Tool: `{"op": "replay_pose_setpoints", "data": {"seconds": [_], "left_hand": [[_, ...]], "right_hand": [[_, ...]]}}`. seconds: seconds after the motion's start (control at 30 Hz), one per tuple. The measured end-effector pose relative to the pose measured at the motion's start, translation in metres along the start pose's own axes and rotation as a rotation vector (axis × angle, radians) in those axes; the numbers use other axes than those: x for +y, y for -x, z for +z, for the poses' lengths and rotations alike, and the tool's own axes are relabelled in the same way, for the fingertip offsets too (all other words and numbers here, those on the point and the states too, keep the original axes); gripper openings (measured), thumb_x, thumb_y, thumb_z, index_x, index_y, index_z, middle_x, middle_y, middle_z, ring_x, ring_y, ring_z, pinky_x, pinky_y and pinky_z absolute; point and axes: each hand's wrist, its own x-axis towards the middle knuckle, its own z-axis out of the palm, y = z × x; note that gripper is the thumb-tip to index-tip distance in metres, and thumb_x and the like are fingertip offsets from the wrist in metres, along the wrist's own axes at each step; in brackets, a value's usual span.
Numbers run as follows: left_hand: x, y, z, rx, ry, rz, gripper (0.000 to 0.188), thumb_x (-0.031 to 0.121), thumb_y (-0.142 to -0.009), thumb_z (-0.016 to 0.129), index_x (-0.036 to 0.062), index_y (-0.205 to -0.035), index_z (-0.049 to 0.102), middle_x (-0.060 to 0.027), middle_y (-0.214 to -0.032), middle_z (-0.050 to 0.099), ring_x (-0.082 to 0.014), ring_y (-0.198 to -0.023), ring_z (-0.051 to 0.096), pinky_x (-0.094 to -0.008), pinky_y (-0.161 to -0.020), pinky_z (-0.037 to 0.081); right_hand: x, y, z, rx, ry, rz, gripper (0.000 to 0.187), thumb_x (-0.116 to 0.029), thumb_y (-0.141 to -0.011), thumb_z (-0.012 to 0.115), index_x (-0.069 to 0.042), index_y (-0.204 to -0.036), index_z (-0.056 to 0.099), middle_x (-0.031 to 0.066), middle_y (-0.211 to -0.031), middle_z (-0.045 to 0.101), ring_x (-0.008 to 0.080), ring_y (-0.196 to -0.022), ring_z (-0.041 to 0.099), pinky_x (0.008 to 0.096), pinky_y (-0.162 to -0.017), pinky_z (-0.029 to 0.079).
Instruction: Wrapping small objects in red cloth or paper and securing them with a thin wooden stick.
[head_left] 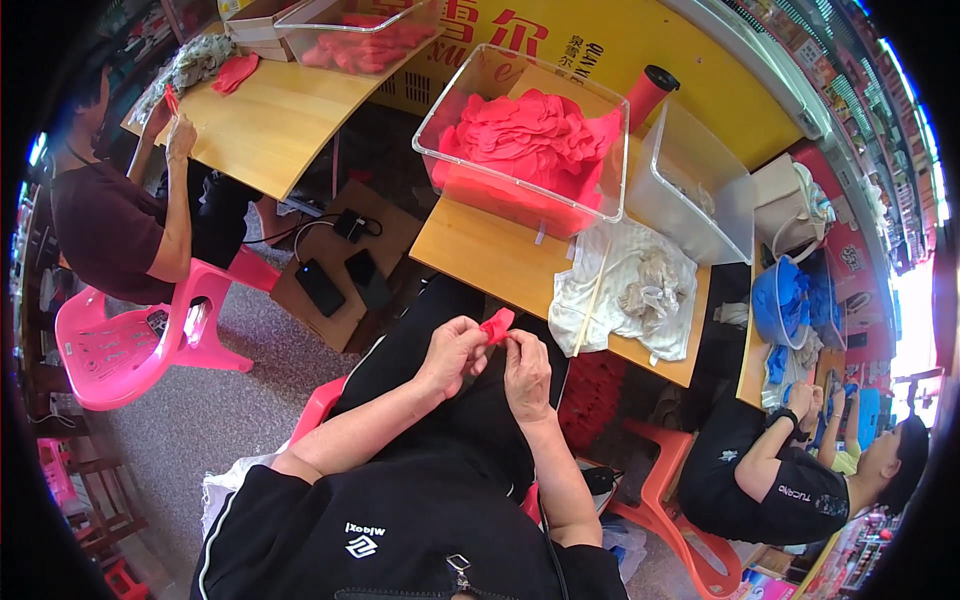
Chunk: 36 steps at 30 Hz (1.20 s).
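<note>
Wooden counter (500, 262) carries a clear bin (522, 140) heaped with red cloth pieces, while over the lap the left hand (452, 352) and right hand (527, 368) both pinch one small red cloth piece (497, 324), apparently mid-fold, needing steady fingertip grip.

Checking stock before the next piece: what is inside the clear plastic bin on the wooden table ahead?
The clear plastic bin holds a heap of red fabric pieces, piled to about half its height. Anything beneath the heap is covered, so the bin's bottom cannot be seen.
</note>
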Motion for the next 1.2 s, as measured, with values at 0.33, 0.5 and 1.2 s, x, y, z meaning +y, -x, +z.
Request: {"op": "replay_pose_setpoints", "data": {"seconds": [0.33, 0.5, 1.2], "left_hand": [[0.018, -0.01, -0.004, -0.097, -0.589, 0.31, 0.028, 0.02, -0.087, 0.067, -0.0027, -0.104, 0.062, -0.0045, -0.089, 0.066, -0.0081, -0.078, 0.062, -0.022, -0.069, 0.05], [0.02, -0.007, -0.001, -0.076, -0.463, 0.498, 0.016, 0.01, -0.088, 0.065, -0.0023, -0.098, 0.067, -0.0033, -0.082, 0.068, -0.006, -0.072, 0.062, -0.0194, -0.066, 0.05], [0.08, -0.007, -0.002, 0.087, -0.385, 0.715, 0.017, 0.008, -0.086, 0.068, 0.0062, -0.079, 0.052, 0.0036, -0.067, 0.052, -0.0023, -0.059, 0.049, -0.0166, -0.055, 0.04]], "right_hand": [[-0.013, -0.015, -0.02, -0.057, -0.09, -0.005, 0.011, 0.001, -0.079, 0.065, -0.001, -0.09, 0.062, 0.0095, -0.079, 0.064, 0.0215, -0.071, 0.064, 0.032, -0.064, 0.05], [0.018, -0.01, -0.026, -0.063, -1.019, 0.731, 0.003, -0.001, -0.086, 0.063, 0.001, -0.086, 0.061, 0.0068, -0.076, 0.065, 0.0126, -0.062, 0.062, 0.0226, -0.06, 0.051], [0.094, -0.122, -0.078, 0.265, -0.109, 0.42, 0.012, -0.009, -0.087, 0.061, -0.004, -0.098, 0.066, 0.0079, -0.082, 0.067, 0.0161, -0.07, 0.062, 0.0305, -0.067, 0.048]]}}
